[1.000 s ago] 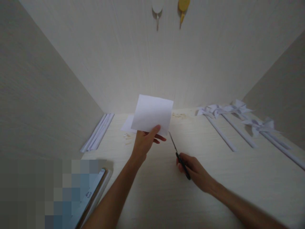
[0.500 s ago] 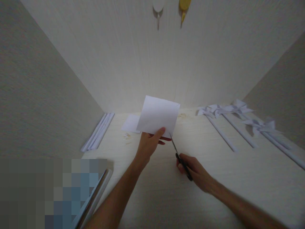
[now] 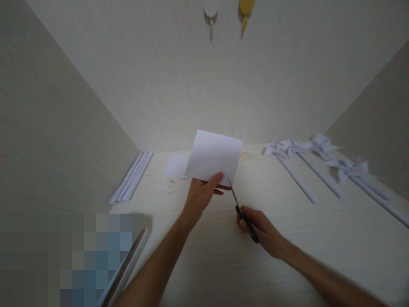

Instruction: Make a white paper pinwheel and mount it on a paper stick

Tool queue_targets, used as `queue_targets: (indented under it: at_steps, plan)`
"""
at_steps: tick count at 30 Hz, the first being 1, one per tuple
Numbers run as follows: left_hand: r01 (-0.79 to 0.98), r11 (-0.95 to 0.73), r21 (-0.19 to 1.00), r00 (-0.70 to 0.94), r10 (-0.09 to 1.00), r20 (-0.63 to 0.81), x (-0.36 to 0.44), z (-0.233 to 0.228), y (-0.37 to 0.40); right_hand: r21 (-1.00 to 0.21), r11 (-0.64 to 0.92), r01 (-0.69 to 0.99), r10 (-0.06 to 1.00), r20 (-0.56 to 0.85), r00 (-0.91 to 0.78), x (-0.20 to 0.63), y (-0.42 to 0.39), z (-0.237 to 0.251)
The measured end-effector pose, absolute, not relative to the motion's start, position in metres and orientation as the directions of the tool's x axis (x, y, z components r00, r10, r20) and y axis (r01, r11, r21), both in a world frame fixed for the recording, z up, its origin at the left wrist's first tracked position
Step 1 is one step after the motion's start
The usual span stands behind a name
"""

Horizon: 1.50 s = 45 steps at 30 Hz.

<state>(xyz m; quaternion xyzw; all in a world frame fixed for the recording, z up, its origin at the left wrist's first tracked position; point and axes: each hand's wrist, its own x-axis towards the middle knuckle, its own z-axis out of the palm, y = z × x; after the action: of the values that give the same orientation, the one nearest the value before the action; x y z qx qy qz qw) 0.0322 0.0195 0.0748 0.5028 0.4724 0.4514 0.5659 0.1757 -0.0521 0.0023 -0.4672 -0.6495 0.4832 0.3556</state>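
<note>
My left hand (image 3: pixel 200 195) holds a white square sheet of paper (image 3: pixel 214 155) up by its lower edge, thumb in front and fingers behind. My right hand (image 3: pixel 260 229) grips black-handled scissors (image 3: pixel 241 211), whose blades point up and left. The blade tips meet the sheet's lower right corner, just right of my left fingers. Both hands hover above a pale wooden desk (image 3: pixel 243 264).
Another white sheet (image 3: pixel 175 166) lies flat behind the held one. A bundle of white paper sticks (image 3: pixel 131 177) rests along the left wall. Several paper pinwheels on sticks (image 3: pixel 319 164) lie at the right. Two hooks (image 3: pixel 211 13) hang on the back wall. A blurred item sits bottom left.
My left hand has carried the sheet rightward, so its lower right corner now meets the scissor tips. My right hand has stayed almost still.
</note>
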Motion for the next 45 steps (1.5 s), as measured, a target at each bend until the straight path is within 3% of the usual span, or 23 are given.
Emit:
queue_targets:
  at_steps: [45]
  plan:
    - [0.042, 0.100, 0.994, 0.241, 0.965, -0.107, 0.0263, 0.0762, 0.0223, -0.958, 0.107, 0.265, 0.950, 0.019, -0.311, 0.1740, -0.0531, 0.0067]
